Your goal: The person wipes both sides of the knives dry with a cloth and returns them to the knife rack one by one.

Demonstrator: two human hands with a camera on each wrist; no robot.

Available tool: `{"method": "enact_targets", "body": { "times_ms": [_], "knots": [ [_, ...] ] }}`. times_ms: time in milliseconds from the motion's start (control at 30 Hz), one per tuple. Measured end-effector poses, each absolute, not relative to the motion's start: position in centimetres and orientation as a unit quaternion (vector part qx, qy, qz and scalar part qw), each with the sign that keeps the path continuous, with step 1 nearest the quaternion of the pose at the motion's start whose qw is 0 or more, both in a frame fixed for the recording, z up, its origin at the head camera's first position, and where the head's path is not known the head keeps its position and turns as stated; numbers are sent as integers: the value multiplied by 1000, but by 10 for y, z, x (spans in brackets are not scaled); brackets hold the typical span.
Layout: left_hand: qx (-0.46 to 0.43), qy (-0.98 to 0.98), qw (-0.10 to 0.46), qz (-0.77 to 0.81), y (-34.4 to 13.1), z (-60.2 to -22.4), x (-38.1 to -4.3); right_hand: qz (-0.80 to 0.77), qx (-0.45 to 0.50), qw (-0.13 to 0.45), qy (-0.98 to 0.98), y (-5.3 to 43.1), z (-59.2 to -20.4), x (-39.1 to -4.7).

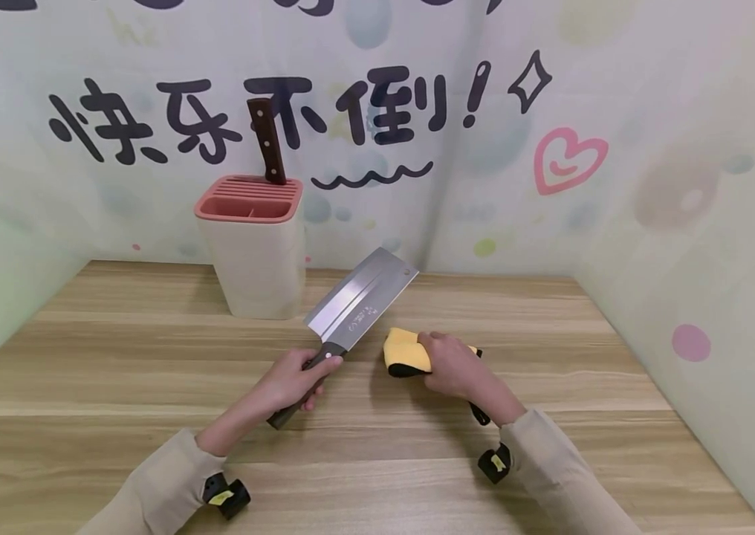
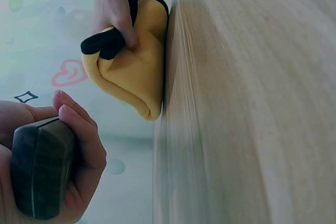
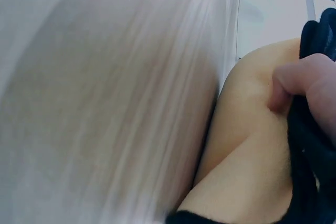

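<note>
My left hand grips the dark handle of a cleaver, fingers wrapped round it. The broad steel blade points away and to the right, held over the table. In the left wrist view the butt of the handle shows between thumb and fingers. To the right, my right hand holds a folded yellow cloth with black edging, its thumb and fingers pressed into the fabric. The right wrist view shows the cloth low at the tabletop, with a black loop hanging from it in the head view.
A white knife block with a pink slotted top stands at the back left of the wooden table. Another knife sits in it, brown handle up. Printed cloth walls enclose the back and sides.
</note>
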State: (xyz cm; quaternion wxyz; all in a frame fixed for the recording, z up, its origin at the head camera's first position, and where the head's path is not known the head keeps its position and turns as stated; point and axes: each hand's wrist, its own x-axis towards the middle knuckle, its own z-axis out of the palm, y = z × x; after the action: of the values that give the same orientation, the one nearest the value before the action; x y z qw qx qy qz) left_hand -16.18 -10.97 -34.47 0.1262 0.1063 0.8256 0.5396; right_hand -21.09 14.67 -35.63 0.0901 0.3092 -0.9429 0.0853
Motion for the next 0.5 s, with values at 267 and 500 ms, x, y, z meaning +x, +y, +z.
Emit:
{"method": "enact_targets", "body": {
  "times_ms": [267,500],
  "knots": [
    [107,824,125,542,-111,-344,-162,90,265,156,-947,151,-351,-206],
    [118,823,123,542,-111,-342,-160,130,251,333,-900,155,-348,-208]
  ]
}}
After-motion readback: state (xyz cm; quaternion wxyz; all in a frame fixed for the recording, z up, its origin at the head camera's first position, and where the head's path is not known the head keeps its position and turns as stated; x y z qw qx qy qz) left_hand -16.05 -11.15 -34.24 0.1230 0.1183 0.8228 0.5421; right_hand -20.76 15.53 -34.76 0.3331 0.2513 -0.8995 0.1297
